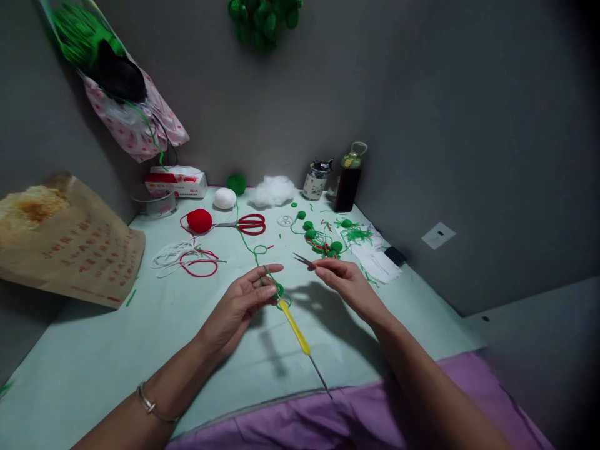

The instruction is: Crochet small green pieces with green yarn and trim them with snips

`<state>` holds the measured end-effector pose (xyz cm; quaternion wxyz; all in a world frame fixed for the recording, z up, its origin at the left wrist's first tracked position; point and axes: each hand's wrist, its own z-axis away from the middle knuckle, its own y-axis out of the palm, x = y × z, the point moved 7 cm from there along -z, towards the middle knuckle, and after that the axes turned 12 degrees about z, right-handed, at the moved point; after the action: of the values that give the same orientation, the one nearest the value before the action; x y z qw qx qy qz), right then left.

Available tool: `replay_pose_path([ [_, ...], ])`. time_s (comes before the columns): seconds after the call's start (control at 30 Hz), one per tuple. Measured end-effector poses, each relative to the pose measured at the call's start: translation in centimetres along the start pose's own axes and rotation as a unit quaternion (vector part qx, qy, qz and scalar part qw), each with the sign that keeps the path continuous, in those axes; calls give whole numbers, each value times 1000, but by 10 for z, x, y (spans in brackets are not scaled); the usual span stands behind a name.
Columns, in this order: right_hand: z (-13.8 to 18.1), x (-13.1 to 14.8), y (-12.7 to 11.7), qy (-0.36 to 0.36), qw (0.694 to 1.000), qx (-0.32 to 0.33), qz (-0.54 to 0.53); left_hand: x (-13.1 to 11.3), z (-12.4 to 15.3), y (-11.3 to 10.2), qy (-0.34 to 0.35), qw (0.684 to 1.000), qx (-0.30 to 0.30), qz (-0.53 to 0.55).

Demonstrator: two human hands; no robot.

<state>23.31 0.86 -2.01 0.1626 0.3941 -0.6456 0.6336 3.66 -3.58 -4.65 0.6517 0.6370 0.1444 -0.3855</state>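
My left hand [244,303] is closed, pinching a small green crochet piece [280,290] together with a yellow-handled crochet hook [295,327]. Green yarn [248,240] loops over its raised index finger and runs back across the table. The hook slants down toward me, its metal end near the table's front edge. Right of it, my right hand [344,281] pinches a small two-pointed metal tool [304,259], tips facing left; whether it is snips or tweezers I cannot tell. The tool is apart from the green piece.
Behind my hands lie red-handled scissors [252,224], a red yarn ball [199,220], a white ball [225,199] and white stuffing [273,191]. Green crocheted balls [308,225] and scraps are at right, near a phone [347,190]. A paper bag [94,250] stands left.
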Motion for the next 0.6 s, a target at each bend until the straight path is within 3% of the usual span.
replay_pose_path([
  [0.07,6,1,-5,-9,998,-42,36,3,2,0,-16,999,-16,25],
  [0.13,17,14,-1,-67,994,-53,71,7,4,3,-28,999,-25,34],
  [0.23,46,57,20,-258,958,-37,118,10,11,14,-24,999,-15,17],
  [0.3,63,76,23,-312,938,-98,119,11,15,20,-10,1000,-8,-4],
  [0.4,71,87,22,-287,945,-143,66,11,21,23,12,999,-5,-39],
  [0.6,72,84,17,-225,962,-134,-70,12,28,25,29,996,17,-78],
])
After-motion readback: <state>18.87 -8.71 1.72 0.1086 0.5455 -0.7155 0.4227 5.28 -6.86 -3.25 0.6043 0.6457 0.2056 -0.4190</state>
